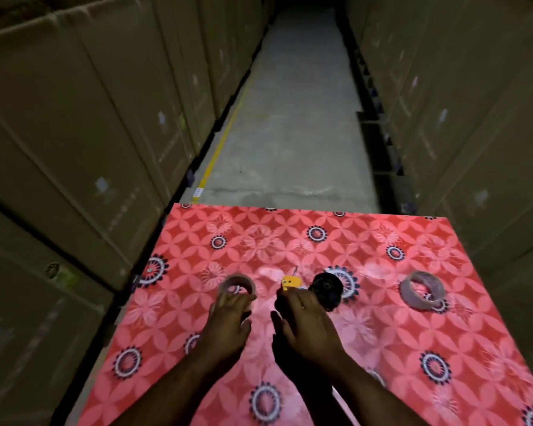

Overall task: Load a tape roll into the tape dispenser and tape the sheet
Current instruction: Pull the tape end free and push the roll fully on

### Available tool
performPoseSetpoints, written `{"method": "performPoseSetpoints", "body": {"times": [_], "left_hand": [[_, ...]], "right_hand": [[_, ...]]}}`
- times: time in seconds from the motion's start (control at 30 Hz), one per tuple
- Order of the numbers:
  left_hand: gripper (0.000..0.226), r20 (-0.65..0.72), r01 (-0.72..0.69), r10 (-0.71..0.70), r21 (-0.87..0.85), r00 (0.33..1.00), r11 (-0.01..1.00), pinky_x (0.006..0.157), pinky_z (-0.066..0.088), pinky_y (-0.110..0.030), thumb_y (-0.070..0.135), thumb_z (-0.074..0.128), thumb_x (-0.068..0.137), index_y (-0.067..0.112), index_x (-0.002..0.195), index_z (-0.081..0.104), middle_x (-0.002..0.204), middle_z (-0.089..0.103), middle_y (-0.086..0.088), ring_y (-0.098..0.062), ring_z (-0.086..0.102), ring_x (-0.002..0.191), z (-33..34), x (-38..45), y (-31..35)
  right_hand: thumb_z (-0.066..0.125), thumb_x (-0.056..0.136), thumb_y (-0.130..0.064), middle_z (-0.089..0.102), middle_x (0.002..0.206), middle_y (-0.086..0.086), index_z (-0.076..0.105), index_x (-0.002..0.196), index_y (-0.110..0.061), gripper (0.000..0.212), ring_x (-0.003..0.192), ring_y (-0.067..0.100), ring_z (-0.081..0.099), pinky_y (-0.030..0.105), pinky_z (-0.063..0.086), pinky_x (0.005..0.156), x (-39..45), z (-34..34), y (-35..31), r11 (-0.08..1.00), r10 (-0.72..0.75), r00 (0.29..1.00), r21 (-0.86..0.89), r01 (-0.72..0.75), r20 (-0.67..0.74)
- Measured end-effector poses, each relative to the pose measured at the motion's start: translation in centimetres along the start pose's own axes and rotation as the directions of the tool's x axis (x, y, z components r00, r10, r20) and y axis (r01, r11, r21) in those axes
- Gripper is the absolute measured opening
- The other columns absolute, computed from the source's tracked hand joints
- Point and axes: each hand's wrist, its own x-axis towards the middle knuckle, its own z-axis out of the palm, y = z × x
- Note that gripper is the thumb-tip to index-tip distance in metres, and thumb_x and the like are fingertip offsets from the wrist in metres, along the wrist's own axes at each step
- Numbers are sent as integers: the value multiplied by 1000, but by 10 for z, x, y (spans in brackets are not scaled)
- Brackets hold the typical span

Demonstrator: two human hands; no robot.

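A red patterned sheet (382, 318) covers the table. On it lies a brownish tape roll (237, 283), and the fingertips of my left hand (230, 321) rest on its near rim. The tape dispenser (316, 287), with an orange front part and a black round hub, lies at the middle of the sheet. My right hand (305, 321) lies over its near side with fingers curled on it. A second tape roll (422, 290) lies flat to the right, apart from both hands.
Tall stacks of cardboard boxes (74, 133) line both sides of a narrow aisle. A concrete floor (290, 133) with a yellow line runs ahead beyond the table's far edge. The light is dim.
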Motion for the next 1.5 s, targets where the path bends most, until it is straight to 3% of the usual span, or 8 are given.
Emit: {"method": "performPoseSetpoints", "body": {"times": [0.37,0.5,0.6,0.7,1.0,1.2,1.3,1.5], "left_hand": [[13,-39,-3,9,171,999,985,88,33,-34,24,64,89,23,98,73,96,77,1,-25,68,101,0,30,-15],[29,-113,144,-184,-294,976,945,90,57,-41,14,65,88,24,114,76,104,78,-3,-25,70,102,3,25,-1],[20,89,227,-262,-795,961,563,66,62,-44,29,68,89,29,109,72,99,77,-2,-24,75,86,-10,13,30],[22,228,271,-164,-903,960,334,59,60,-42,26,70,90,22,112,69,105,76,-13,-33,76,80,-21,1,58],[37,206,220,-78,-927,975,305,74,60,-47,-2,71,87,16,118,60,109,74,-21,-35,74,91,-24,-14,109],[32,176,217,-168,-938,970,270,76,57,-39,22,76,82,15,111,65,107,77,-16,-33,75,95,-16,-4,126],[30,90,168,-206,-900,974,401,74,56,-31,30,78,79,18,104,67,98,79,-9,-25,74,92,-17,3,130],[35,60,97,-88,-858,994,505,83,56,-30,19,77,79,18,112,67,101,77,-7,-19,72,94,-16,1,128]], "right_hand": [[43,97,-40,55,133,4,49,137,-16,47,122,20,46,30,41,96,3,11,-34,996,62,993,62,-68,102],[56,95,-26,64,110,6,58,120,-12,29,102,19,59,36,51,86,6,0,-32,934,238,970,264,-240,39],[62,96,-22,70,93,-1,60,113,-19,17,80,12,72,35,61,66,9,-9,-35,727,452,892,580,-368,0],[66,96,-20,75,96,-1,64,117,-18,21,87,16,73,37,62,74,15,-21,-32,443,574,811,789,-425,114],[67,92,-4,72,97,26,71,110,1,20,81,31,69,36,55,72,6,-57,-21,-25,471,811,925,-379,345],[61,93,2,75,97,25,72,109,3,19,83,30,72,34,60,72,-4,-68,-16,114,426,852,916,-384,303],[61,93,2,73,107,31,73,107,1,19,91,35,70,45,55,87,-6,-67,-12,167,425,864,914,-369,271],[57,100,-9,77,89,8,77,96,-11,21,82,18,71,26,55,72,-14,-70,-9,290,408,898,909,-301,167]]}}
